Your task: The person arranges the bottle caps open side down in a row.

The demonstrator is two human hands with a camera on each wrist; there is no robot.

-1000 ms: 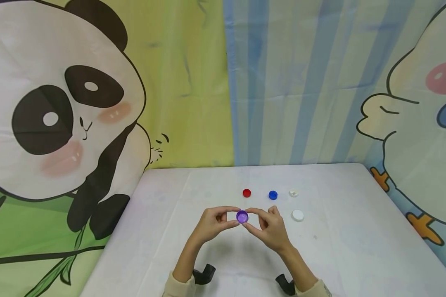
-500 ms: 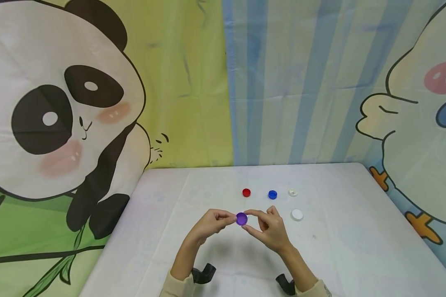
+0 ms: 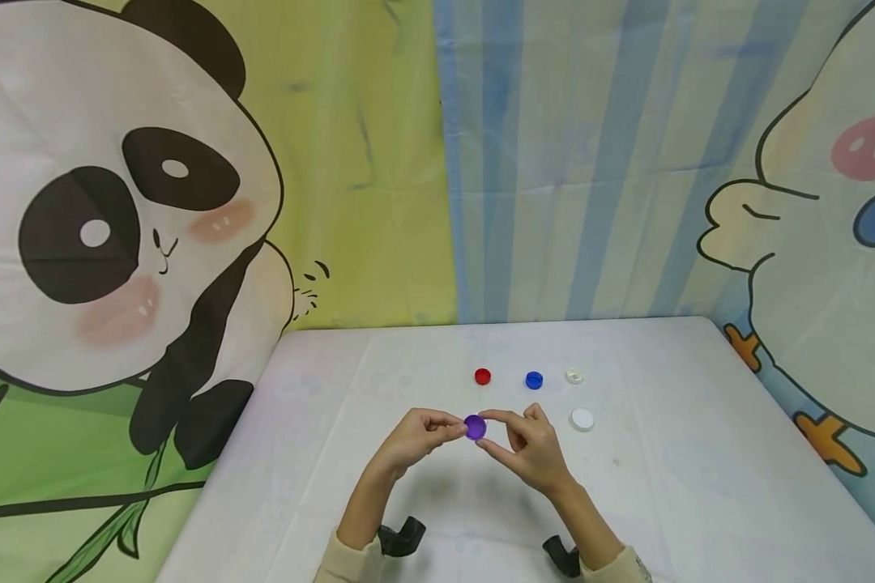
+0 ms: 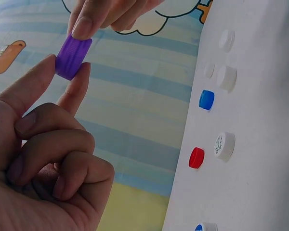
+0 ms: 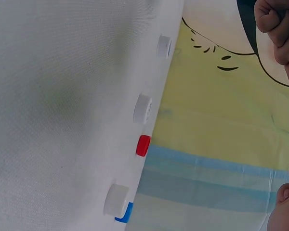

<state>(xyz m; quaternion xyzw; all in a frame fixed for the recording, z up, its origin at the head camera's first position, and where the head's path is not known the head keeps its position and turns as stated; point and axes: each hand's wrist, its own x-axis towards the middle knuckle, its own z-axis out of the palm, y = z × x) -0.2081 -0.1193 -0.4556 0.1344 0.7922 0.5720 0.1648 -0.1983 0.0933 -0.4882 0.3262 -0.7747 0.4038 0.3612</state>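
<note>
Between both hands, above the table, is a purple bottle cap [image 3: 475, 427] with its round, rimmed face towards the head camera. My left hand [image 3: 420, 439] pinches the cap's left edge between thumb and index finger. Index finger and thumb of my right hand [image 3: 528, 447] grip the rim from above and below on its right side. Edge-on, the purple cap [image 4: 73, 57] shows a ridged side in the left wrist view, and the left hand's other fingers [image 4: 62, 144] are curled. The right wrist view has only parts of the hands at its right edge, and the cap is out of sight there.
Beyond the hands, a red cap [image 3: 483, 376], a blue cap [image 3: 534, 380], a pale cap [image 3: 574, 376] and a white cap [image 3: 582, 419] lie on the white table [image 3: 700, 486]. The left wrist view adds a printed white cap [image 4: 225, 146]. A cartoon curtain [image 3: 364, 162] hangs behind.
My left thumb and index finger, spread at the cap a second ago, have come together on its left edge. The right hand keeps its grip; the cap has shifted and turned only slightly.
</note>
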